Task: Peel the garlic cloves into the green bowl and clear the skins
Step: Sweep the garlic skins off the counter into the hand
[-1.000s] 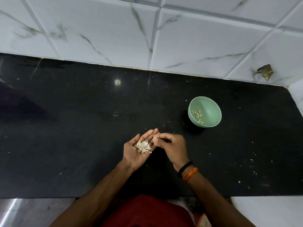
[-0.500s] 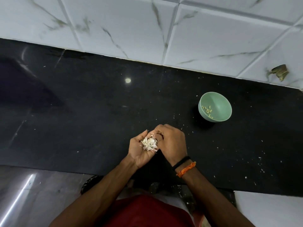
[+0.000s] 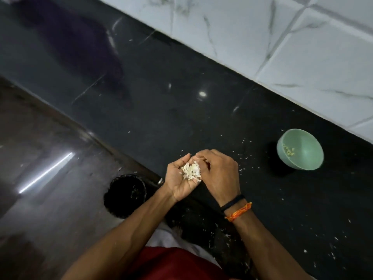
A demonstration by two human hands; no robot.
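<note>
My left hand point(image 3: 176, 183) is cupped palm up over the counter's front edge and holds a small heap of white garlic skins point(image 3: 190, 171). Pressed against its right side, my right hand point(image 3: 220, 174) curls its fingers onto the heap, with a white flake at the fingertips. The green bowl point(image 3: 302, 160) stands on the black countertop point(image 3: 201, 118) to the right of both hands, apart from them. Several peeled cloves point(image 3: 289, 151) lie inside it.
A round black bin point(image 3: 126, 190) with pale scraps inside stands on the floor just below and left of my hands. Small skin flakes point(image 3: 331, 254) are scattered over the counter's right part. A white tiled wall point(image 3: 262, 37) runs behind the counter.
The view has swung left and tilted, bringing the floor and the black bin into sight. My hands have closed together round the skins and now sit at the counter's front edge.
</note>
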